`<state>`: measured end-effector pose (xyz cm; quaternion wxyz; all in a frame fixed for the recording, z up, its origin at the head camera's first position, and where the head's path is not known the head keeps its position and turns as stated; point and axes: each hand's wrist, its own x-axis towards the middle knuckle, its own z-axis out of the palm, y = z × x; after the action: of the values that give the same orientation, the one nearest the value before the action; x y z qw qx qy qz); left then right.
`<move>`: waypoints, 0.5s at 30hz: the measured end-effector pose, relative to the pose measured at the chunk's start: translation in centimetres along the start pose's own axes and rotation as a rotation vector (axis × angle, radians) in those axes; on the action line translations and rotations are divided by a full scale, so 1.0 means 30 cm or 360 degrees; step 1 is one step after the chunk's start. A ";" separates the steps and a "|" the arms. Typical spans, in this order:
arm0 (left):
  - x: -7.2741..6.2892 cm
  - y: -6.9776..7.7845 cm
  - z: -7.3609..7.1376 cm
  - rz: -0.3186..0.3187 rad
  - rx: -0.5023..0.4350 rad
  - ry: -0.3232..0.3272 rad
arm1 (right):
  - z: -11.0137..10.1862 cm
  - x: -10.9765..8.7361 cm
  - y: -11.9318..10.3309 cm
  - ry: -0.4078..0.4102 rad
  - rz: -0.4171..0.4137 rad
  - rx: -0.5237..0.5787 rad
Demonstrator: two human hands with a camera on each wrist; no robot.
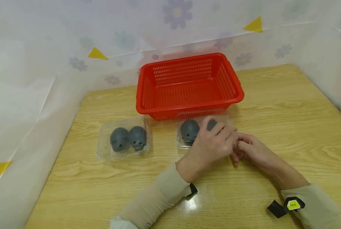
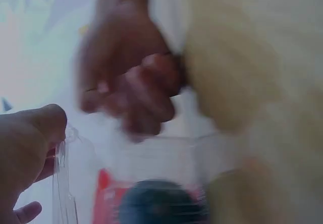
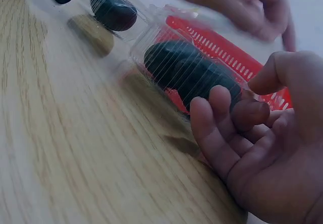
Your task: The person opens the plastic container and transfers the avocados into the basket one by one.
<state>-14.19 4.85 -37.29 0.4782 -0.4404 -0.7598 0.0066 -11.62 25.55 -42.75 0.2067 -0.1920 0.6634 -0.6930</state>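
Note:
A clear plastic clamshell box point(image 1: 184, 147) with two dark, rounded, avocado-like fruits point(image 1: 189, 128) stands just in front of the red basket. My left hand point(image 1: 213, 143) reaches over the box's right part and partly covers one fruit. In the left wrist view its fingers point(image 2: 48, 123) hold a thin clear plastic edge. At the box's right end my right hand point(image 1: 252, 151) has its fingers curled, thumb and forefinger pinching by the edge. The right wrist view shows this hand point(image 3: 267, 153) palm side up, fingertips right at the box. The left hand hides the pinched corner in the head view.
The red basket point(image 1: 190, 106) stands at the back of the wood-grain table point(image 1: 124, 190). To the left lies a second clear box point(image 1: 104, 148) holding two similar fruits point(image 1: 120, 139). White flowered sheeting point(image 1: 124, 38) with yellow triangles surrounds the table at back and sides.

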 end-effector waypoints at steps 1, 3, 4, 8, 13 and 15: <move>0.009 -0.011 -0.004 -0.0047 -0.0015 0.0019 | 0.003 0.001 0.000 0.0012 0.0005 0.0008; 0.024 -0.036 -0.008 -0.0141 -0.0032 0.0051 | 0.008 0.002 0.002 0.0031 0.0016 0.0037; 0.029 -0.049 -0.011 -0.0176 -0.0050 0.0051 | 0.011 0.002 0.003 0.0036 0.0015 0.0058; 0.028 -0.095 -0.027 -0.0140 -0.0145 0.0023 | 0.013 0.002 0.009 0.0021 -0.0002 0.0104; 0.001 -0.133 -0.057 0.0000 -0.0287 -0.0060 | 0.002 0.001 0.008 -0.0008 -0.0037 0.0134; -0.012 -0.142 -0.069 0.0009 -0.0338 -0.0067 | -0.002 -0.001 0.007 -0.0014 -0.0033 0.0132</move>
<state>-15.43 1.15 -34.58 0.4127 -0.4906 -0.7648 -0.0633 -11.63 25.61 -42.96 0.2103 -0.1932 0.6311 -0.7212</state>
